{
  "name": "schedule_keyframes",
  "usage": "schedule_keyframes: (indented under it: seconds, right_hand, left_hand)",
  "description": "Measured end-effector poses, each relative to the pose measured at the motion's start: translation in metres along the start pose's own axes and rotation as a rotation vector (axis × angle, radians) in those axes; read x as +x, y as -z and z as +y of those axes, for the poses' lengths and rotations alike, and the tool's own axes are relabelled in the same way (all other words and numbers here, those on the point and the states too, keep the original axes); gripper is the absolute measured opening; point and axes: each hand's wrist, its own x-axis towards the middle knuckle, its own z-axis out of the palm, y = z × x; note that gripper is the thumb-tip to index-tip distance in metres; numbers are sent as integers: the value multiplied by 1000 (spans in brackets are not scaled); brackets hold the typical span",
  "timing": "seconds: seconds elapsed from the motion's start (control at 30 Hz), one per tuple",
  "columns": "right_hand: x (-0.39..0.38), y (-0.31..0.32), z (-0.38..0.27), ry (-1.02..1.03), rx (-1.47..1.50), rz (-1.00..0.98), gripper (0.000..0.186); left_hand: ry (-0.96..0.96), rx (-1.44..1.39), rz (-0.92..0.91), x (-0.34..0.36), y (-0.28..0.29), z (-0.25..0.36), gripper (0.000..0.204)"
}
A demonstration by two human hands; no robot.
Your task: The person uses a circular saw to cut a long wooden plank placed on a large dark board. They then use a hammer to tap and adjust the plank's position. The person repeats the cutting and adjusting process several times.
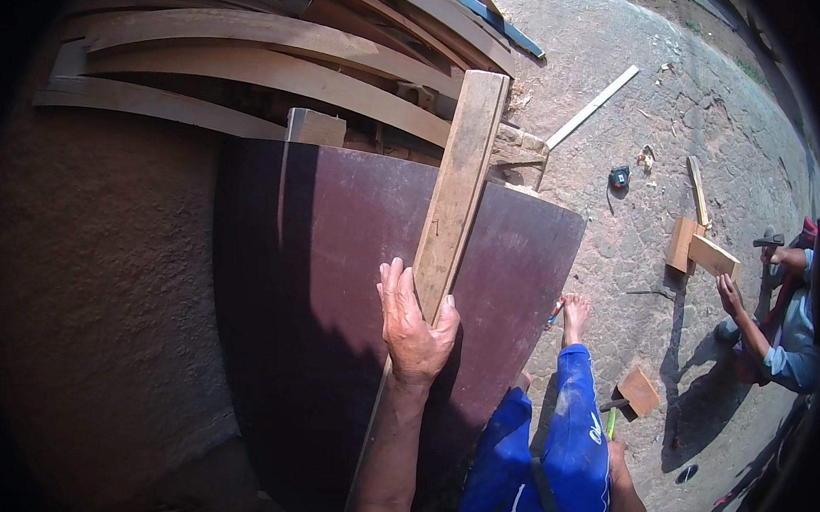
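My left hand grips a long wooden plank, thumb on its right side and fingers along its left. The plank lies lengthwise over a dark reddish-brown board, its far end beyond the board's edge. At the lower right, beside my blue-trousered leg, my right hand is closed round the green handle of what looks like a hammer. Part of that hand is hidden by the leg. A small brown wood piece lies next to the dark hammer head.
Curved timber pieces are stacked beyond the board. A tape measure and a pale wood strip lie on the rough ground. At right a co-worker's hand touches a wood block; their other hand holds a hammer.
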Motion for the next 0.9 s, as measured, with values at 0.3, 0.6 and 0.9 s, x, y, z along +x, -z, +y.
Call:
schedule_keyframes:
  seconds: [0.3,0.6,0.9]
  right_hand:
    - [-2,-8,-10,14,16,3,24]
    - [-2,-11,-13,27,0,13,24]
    - [18,0,-6,82,-143,60,32]
  left_hand:
    - [5,16,20,0,-2,4,66]
    - [40,-57,30,1,-2,4,65]
    - [35,-61,53,1,-2,2,64]
